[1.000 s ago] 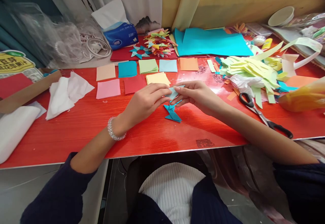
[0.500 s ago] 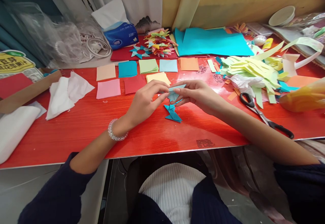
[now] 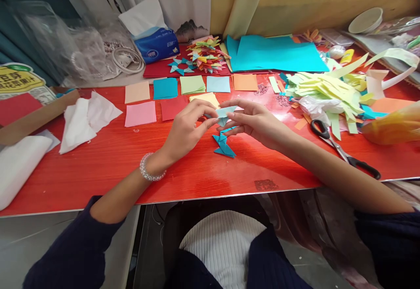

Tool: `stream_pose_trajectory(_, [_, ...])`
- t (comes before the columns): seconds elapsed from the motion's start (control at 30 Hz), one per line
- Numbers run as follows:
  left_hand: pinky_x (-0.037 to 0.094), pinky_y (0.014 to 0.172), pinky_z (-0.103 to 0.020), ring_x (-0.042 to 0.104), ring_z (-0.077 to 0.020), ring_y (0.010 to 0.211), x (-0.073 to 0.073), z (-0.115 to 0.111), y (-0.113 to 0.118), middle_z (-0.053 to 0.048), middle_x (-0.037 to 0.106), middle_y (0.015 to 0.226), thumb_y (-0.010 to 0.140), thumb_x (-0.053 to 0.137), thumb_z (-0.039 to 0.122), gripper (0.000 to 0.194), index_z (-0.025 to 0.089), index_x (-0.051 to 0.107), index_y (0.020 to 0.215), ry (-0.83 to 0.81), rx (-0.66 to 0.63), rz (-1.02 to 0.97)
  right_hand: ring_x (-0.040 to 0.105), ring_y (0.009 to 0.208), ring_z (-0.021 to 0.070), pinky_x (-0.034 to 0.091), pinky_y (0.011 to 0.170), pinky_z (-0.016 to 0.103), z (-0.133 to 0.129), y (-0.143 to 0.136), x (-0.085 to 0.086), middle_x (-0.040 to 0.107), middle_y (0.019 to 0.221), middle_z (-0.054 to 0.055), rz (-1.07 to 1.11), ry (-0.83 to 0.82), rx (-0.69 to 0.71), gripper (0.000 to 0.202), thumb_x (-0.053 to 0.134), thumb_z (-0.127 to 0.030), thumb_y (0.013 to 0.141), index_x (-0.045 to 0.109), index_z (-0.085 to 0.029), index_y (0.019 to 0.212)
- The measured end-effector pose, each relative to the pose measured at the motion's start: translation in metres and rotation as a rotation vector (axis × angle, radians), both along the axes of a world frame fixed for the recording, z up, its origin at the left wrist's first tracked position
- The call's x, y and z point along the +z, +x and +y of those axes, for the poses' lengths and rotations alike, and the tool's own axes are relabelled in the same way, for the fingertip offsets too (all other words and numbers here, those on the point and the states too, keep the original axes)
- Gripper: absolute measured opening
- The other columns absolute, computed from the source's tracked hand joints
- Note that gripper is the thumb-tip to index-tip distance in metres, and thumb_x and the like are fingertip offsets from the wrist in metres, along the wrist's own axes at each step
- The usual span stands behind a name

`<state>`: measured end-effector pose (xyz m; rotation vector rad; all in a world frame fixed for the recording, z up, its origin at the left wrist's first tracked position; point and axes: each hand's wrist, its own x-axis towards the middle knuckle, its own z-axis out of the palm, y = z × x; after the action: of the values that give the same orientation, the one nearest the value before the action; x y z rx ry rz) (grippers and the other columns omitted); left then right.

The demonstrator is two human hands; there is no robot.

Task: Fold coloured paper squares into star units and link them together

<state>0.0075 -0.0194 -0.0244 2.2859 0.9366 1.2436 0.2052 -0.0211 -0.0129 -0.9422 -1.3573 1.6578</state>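
Note:
A small folded light blue paper (image 3: 224,114) is held between my two hands above the red table (image 3: 190,171). My left hand (image 3: 192,125) pinches its left end between thumb and fingers. On the other side, my right hand (image 3: 252,118) grips the right end with thumb and index finger, the lower fingers partly spread below. Folded teal paper pieces (image 3: 224,144) lie on the table just under my hands. Behind them are stacks of coloured squares, among them yellow (image 3: 205,99), red (image 3: 173,108) and light blue (image 3: 218,84).
Scissors (image 3: 343,151) lie at the right beside a heap of pale green paper strips (image 3: 321,88). Large teal sheets (image 3: 275,55), finished folded stars (image 3: 210,55) and a tissue pack (image 3: 155,44) stand at the back. Crumpled tissue (image 3: 87,120) lies left.
The light blue paper has tilted slightly and shifted a little to the left, with its point showing lower between my fingers. Both hands keep hold of it.

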Motion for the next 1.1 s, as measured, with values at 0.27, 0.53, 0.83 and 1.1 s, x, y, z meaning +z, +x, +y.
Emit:
stream_pose_trajectory(0.27, [0.056, 0.072, -0.024, 0.062, -0.0131, 0.09, -0.001, 0.0008, 0.0006, -0.005, 0.063, 0.096, 0.086, 0.06, 0.018, 0.005, 0.018, 0.065, 0.088, 0.06, 0.025, -0.013, 0.066, 0.074, 0.0123, 0.056, 0.071, 0.028, 0.0017, 0.0018, -0.0035, 0.065, 0.085, 0.001, -0.026, 0.178, -0.015, 0.025, 0.069, -0.035, 0.08, 0.057, -0.019, 0.095])
stream_pose_trajectory(0.53, [0.054, 0.076, -0.026, 0.063, -0.0134, 0.09, -0.0015, 0.0006, 0.0009, -0.004, 0.064, 0.097, 0.085, 0.062, 0.018, 0.007, 0.019, 0.066, 0.091, 0.148, 0.021, 0.028, 0.063, 0.075, 0.0112, 0.056, 0.074, 0.028, 0.0015, -0.0003, -0.0078, 0.062, 0.085, 0.002, -0.014, 0.152, -0.024, 0.03, 0.07, -0.042, 0.078, 0.055, -0.017, 0.084])
stream_pose_trajectory(0.83, [0.054, 0.077, -0.025, 0.063, -0.0127, 0.089, -0.0015, -0.0013, 0.0013, -0.004, 0.066, 0.093, 0.086, 0.06, 0.018, 0.006, 0.018, 0.066, 0.085, 0.136, 0.039, -0.034, 0.062, 0.08, 0.0135, 0.053, 0.077, 0.031, 0.0, -0.0006, -0.0049, 0.062, 0.085, 0.003, -0.084, 0.201, -0.03, 0.028, 0.07, -0.042, 0.078, 0.06, -0.016, 0.084])
stream_pose_trajectory(1.1, [0.055, 0.065, -0.022, 0.063, -0.0097, 0.072, -0.0021, -0.0025, 0.0073, 0.0, 0.064, 0.085, 0.082, 0.066, 0.03, 0.014, 0.019, 0.06, 0.088, -0.399, -0.011, -0.288, 0.06, 0.076, 0.0133, 0.05, 0.072, 0.03, 0.0009, 0.0, -0.009, 0.064, 0.08, 0.003, -0.052, 0.249, -0.074, 0.026, 0.071, -0.038, 0.079, 0.056, -0.016, 0.077])
